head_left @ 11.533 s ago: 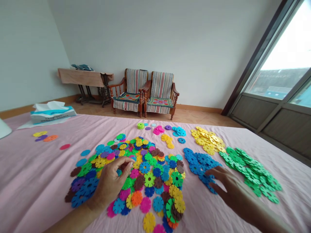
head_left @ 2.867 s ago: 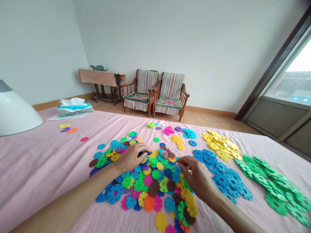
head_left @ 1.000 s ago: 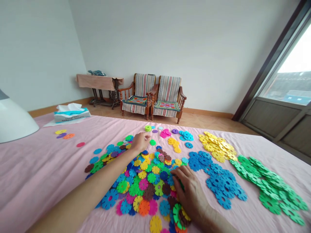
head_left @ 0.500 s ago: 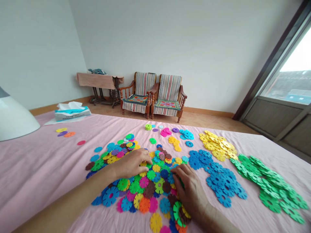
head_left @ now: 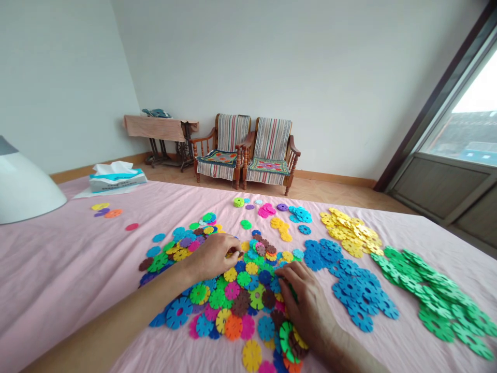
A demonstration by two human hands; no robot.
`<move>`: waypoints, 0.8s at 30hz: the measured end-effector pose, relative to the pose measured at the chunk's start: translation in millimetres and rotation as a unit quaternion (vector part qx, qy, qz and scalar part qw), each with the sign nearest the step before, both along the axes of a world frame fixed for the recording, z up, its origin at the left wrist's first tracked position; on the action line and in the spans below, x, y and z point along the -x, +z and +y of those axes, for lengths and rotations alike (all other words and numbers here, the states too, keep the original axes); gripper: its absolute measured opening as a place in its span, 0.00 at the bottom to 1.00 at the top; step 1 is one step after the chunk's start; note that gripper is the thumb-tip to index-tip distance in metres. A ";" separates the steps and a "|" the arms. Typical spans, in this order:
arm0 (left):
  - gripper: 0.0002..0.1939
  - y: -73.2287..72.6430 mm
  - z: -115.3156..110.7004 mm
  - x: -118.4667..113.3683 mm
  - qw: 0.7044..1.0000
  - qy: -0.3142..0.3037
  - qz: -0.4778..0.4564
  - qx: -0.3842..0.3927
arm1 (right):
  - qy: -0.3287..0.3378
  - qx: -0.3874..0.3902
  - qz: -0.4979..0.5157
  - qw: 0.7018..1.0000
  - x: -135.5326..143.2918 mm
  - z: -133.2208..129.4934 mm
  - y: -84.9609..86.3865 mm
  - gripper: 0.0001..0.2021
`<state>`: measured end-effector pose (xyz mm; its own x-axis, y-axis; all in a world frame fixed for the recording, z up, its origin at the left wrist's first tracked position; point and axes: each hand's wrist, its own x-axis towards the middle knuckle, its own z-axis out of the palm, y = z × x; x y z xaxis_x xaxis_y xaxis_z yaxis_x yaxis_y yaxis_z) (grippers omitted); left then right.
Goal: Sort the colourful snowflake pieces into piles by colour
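Over a mixed pile of notched plastic discs (head_left: 240, 300), my left hand (head_left: 217, 254) is bent with thumb and forefinger closed together. A dark disc edge shows in that pinch, beside a bit of yellow; the rest is hidden by the fingers. At the pile's right side lies my right hand (head_left: 306, 298), its fingers curved down onto the discs. A green notched disc (head_left: 292, 293) shows partly between its thumb and fingers. To the right are sorted heaps of blue discs (head_left: 359, 292), yellow discs (head_left: 351, 232) and green discs (head_left: 438, 295).
Small groups of pink discs (head_left: 266, 210), orange-yellow discs (head_left: 281, 228) and light blue discs (head_left: 300, 214) lie behind the pile. A tissue pack (head_left: 116, 178) and a white rounded object (head_left: 27, 189) stand at left on the pink cloth (head_left: 97, 269). Two wooden chairs (head_left: 272, 166) stand beyond.
My left hand has lifted slightly, and its thumb and forefinger have come together in a pinch. My right hand has stayed nearly in place. The view has shifted a little.
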<state>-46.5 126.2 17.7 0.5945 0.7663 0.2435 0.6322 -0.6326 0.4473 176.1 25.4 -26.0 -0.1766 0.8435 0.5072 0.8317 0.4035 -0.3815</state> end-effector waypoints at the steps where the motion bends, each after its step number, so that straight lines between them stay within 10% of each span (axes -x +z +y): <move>1: 0.10 -1.0 1.0 0.1 1.000 0.011 -0.006 0.002 | 0.001 0.000 -0.001 1.000 0.1 0.0 0.2 0.09; 17: 0.11 -13.8 21.5 7.6 0.988 0.043 -0.122 0.084 | 0.002 0.003 0.014 1.000 0.6 -0.3 1.0 0.10; 24: 0.08 -28.0 68.3 -4.9 0.975 0.140 -0.148 0.090 | -0.002 0.006 0.005 1.000 -0.6 -0.7 -0.5 0.09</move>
